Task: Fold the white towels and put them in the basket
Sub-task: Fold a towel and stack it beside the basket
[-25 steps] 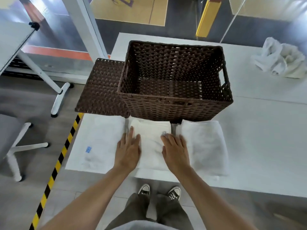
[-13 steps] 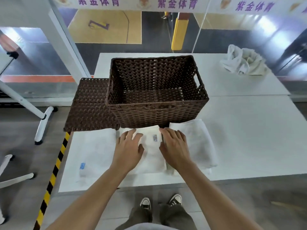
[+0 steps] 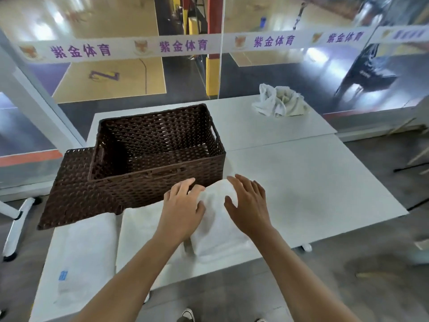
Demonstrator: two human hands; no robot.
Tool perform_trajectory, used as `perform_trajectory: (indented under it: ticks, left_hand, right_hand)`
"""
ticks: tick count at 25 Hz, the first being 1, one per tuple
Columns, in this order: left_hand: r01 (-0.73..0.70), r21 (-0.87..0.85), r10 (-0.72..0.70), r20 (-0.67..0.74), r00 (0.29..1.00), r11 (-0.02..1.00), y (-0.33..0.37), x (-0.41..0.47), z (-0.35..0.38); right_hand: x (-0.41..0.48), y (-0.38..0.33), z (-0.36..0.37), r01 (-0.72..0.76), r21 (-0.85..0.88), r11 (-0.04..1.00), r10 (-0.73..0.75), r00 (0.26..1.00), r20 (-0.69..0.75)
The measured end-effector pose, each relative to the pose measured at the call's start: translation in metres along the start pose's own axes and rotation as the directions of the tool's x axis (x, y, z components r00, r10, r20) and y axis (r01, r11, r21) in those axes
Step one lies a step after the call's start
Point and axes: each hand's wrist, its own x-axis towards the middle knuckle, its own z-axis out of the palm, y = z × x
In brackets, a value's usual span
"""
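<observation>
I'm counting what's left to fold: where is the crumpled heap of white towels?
In the head view, the crumpled heap of white towels lies at the far right of the white table, beyond and right of the brown woven basket.

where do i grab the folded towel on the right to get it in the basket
Take the right folded towel by its two long sides, coming in from left and right, fingers slid underneath. It lies flat as a soft layered rectangle, so lifting one edge would probably let the folds drop open.
</observation>
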Motion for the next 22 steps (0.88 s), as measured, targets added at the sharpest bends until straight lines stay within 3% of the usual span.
perform_trajectory:
  ticks: [11,22]
  left_hand:
    - [0.019,-0.043,-0.018,0.022,1.0,0.999,0.175,0.038,0.062]
    - [0.037,-0.049,-0.035,0.034,0.999,0.998,0.224,0.155,0.123]
  right_hand:
    - [-0.006,0.188,-0.083,-0.073,0.029,0.997,0.073,0.997,-0.004]
    - [0.089,0.294,-0.073,-0.091,0.034,0.995,0.089,0.994,0.068]
